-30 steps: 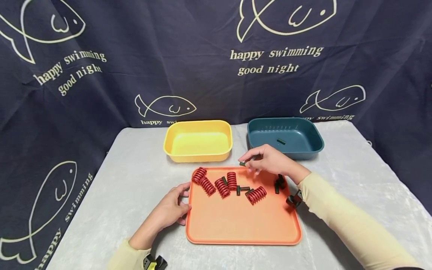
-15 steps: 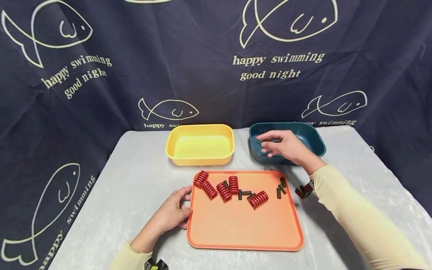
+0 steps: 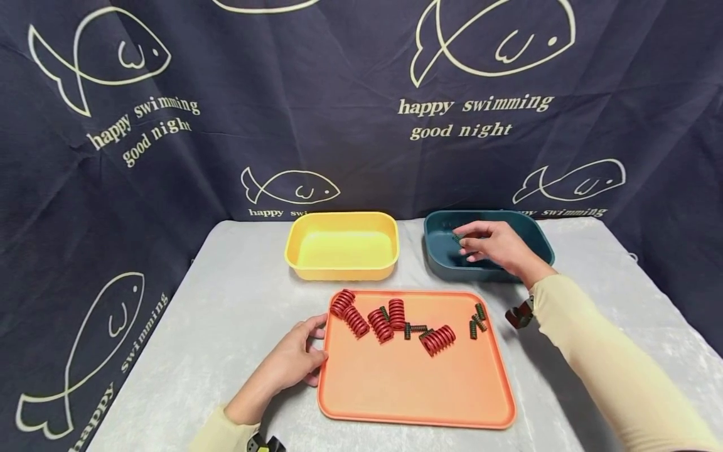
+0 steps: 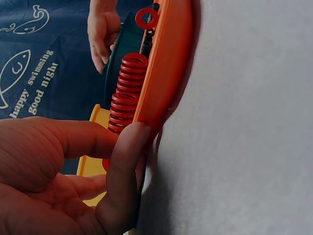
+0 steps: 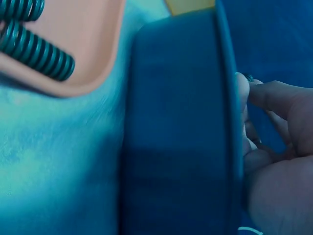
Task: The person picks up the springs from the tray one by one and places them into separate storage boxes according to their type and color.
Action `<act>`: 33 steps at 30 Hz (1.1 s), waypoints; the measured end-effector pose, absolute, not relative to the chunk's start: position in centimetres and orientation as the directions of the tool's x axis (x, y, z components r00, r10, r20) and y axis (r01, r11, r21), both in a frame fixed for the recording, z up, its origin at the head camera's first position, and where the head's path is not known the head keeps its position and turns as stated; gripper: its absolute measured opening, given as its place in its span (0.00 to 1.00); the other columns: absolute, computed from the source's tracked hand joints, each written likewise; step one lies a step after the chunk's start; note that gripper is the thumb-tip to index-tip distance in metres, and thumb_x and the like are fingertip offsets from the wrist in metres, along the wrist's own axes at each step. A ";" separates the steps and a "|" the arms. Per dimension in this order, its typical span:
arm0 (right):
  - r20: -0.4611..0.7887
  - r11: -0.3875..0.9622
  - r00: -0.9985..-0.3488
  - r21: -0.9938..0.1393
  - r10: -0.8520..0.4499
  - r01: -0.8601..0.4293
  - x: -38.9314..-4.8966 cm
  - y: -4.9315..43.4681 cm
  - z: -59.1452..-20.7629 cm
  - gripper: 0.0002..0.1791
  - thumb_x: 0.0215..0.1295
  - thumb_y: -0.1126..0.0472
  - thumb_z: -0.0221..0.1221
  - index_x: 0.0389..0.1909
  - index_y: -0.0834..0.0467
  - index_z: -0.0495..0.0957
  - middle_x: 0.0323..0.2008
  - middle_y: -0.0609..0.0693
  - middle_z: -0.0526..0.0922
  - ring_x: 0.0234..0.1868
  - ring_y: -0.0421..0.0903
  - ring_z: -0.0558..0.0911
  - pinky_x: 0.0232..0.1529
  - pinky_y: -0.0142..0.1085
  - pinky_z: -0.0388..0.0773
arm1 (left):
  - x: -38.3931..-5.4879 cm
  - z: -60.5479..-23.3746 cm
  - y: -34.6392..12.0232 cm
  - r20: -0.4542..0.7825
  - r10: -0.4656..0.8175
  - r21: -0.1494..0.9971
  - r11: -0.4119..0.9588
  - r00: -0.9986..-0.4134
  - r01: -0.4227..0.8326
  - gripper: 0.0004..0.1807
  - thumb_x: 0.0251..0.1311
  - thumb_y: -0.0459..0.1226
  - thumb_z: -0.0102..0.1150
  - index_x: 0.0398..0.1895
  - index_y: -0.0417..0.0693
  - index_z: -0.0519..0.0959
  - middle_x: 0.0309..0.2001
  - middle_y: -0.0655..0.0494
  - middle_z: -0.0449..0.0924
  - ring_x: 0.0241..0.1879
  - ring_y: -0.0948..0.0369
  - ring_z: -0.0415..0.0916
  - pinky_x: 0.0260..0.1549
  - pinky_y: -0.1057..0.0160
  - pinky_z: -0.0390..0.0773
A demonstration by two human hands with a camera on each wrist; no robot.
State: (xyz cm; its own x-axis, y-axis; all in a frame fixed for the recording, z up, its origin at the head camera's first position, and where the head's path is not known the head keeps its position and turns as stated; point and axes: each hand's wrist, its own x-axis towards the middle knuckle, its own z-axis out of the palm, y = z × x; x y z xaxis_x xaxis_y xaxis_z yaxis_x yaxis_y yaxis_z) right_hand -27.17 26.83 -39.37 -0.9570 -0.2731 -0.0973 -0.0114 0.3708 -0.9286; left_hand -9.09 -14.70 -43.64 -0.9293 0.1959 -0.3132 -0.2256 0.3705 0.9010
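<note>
Pinching a green spring (image 3: 457, 238) between the fingers of the right hand (image 3: 497, 243), at the mouth of the far-right blue bin (image 3: 460, 274); gripping the left edge of the tray (image 3: 412, 389) with those of the left hand (image 3: 296, 355). Looking far from finished: leaving five red springs (image 3: 437, 339) and several green ones (image 3: 473, 329) on the tray, seeing none in the far-left yellow bin (image 3: 341, 274).
</note>
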 end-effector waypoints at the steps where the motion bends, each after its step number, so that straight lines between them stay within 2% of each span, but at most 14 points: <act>1: -0.111 0.369 -0.956 -0.930 -0.273 0.003 -27.3 26.9 -39.5 0.21 0.74 0.68 0.58 0.65 0.70 0.75 0.50 0.64 0.83 0.40 0.45 0.88 0.43 0.40 0.89 | -9.1 -43.6 -14.7 -0.313 0.196 0.901 0.370 -0.929 -0.225 0.40 0.58 0.19 0.58 0.76 0.38 0.63 0.55 0.42 0.68 0.31 0.55 0.76 0.16 0.53 0.86; 11: -0.201 0.417 -0.936 -0.907 -0.288 0.067 -28.5 26.9 -40.2 0.20 0.73 0.73 0.56 0.63 0.74 0.74 0.49 0.68 0.82 0.40 0.50 0.88 0.41 0.40 0.89 | -9.1 -43.8 -14.6 -0.307 0.200 0.903 0.370 -0.930 -0.218 0.40 0.58 0.20 0.59 0.76 0.37 0.63 0.55 0.42 0.68 0.31 0.55 0.76 0.16 0.53 0.86; 16: -0.248 0.464 -0.929 -0.880 -0.274 0.099 -29.1 27.0 -40.6 0.20 0.72 0.73 0.57 0.63 0.74 0.73 0.44 0.64 0.85 0.38 0.50 0.88 0.40 0.39 0.89 | -9.1 -43.9 -14.6 -0.305 0.205 0.905 0.367 -0.930 -0.216 0.40 0.57 0.19 0.58 0.76 0.37 0.63 0.54 0.41 0.67 0.31 0.55 0.76 0.16 0.53 0.86; 20: -0.243 0.473 -0.933 -0.876 -0.264 0.094 -29.3 27.0 -40.7 0.20 0.71 0.74 0.58 0.62 0.74 0.74 0.42 0.62 0.86 0.35 0.47 0.88 0.38 0.39 0.89 | -9.1 -43.8 -14.6 -0.303 0.206 0.906 0.366 -0.930 -0.214 0.40 0.57 0.20 0.58 0.76 0.37 0.63 0.54 0.42 0.67 0.31 0.55 0.76 0.16 0.53 0.86; 26: -0.232 0.497 -0.939 -0.864 -0.255 0.079 -29.5 27.1 -40.8 0.18 0.71 0.75 0.57 0.60 0.75 0.74 0.42 0.65 0.85 0.33 0.47 0.87 0.36 0.41 0.89 | -9.1 -43.7 -14.7 -0.306 0.201 0.903 0.371 -0.930 -0.217 0.40 0.57 0.20 0.58 0.76 0.37 0.63 0.54 0.42 0.68 0.31 0.55 0.76 0.16 0.53 0.86; 33: -0.203 0.518 -0.946 -0.854 -0.253 0.044 -29.4 27.0 -40.8 0.17 0.71 0.73 0.56 0.58 0.75 0.76 0.46 0.68 0.84 0.37 0.51 0.87 0.38 0.43 0.89 | -9.1 -43.6 -14.7 -0.308 0.195 0.901 0.375 -0.931 -0.219 0.40 0.57 0.20 0.58 0.76 0.38 0.63 0.54 0.42 0.68 0.31 0.55 0.76 0.17 0.53 0.86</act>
